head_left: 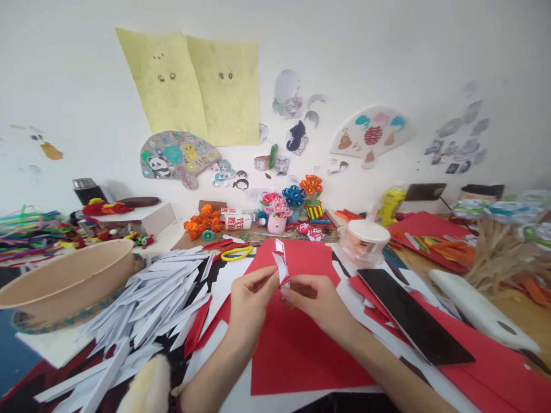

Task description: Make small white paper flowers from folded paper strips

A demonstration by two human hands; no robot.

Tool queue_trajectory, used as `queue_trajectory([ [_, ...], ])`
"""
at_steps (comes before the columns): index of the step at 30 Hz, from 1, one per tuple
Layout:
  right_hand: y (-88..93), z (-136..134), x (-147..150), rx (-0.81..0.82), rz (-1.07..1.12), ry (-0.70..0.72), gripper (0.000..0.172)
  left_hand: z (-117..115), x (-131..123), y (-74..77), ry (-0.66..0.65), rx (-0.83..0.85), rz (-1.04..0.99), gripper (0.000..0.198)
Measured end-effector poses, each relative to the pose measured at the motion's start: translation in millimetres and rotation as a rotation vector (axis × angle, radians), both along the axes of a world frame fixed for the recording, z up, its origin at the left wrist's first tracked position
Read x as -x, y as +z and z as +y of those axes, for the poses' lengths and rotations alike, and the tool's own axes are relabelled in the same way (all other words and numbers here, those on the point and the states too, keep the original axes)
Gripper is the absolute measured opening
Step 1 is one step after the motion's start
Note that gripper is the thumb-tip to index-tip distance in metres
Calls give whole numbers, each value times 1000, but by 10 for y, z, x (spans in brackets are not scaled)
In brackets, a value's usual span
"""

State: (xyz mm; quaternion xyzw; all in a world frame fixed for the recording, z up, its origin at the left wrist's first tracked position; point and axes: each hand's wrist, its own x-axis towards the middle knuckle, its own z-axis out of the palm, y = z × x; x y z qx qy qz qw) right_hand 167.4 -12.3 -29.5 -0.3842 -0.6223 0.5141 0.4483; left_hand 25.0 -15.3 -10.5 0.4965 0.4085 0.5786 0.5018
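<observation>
Between my two hands is a small folded paper piece [281, 265], white with red edges, held upright above a red paper sheet [297, 350]. My left hand [253, 295] pinches it from the left, thumb and fingertips together. From the right, my right hand [312, 295] pinches its lower end, fingers curled. To the left lies a heap of folded white paper strips [159, 292]. A pair of scissors with yellow handles [236, 253] rests beyond my left hand, partly covered. White sheets [224, 287] show under the red one.
A beige basin [73, 281] stands at the left. On the right lie a black phone [413, 315], a white power bank [482, 307] and more red paper [486, 367]. A lidded plastic tub [365, 244], a yellow bottle [391, 205] and several pipe-cleaner flowers [293, 196] are near the wall.
</observation>
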Motion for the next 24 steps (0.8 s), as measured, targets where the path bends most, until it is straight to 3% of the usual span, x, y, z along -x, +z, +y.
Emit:
queue_trajectory([
  [6, 59, -54, -25, -77, -61, -73, 32, -2, -15, -31, 41, -4, -12, 15],
  [13, 56, -79, -29, -217, -164, -196, 24, 7, -35, -4, -62, 16, 4, 16],
  [24, 108, -104, -46, -154, -60, -88, 24, -36, -18, 39, -171, 68, -183, 14],
])
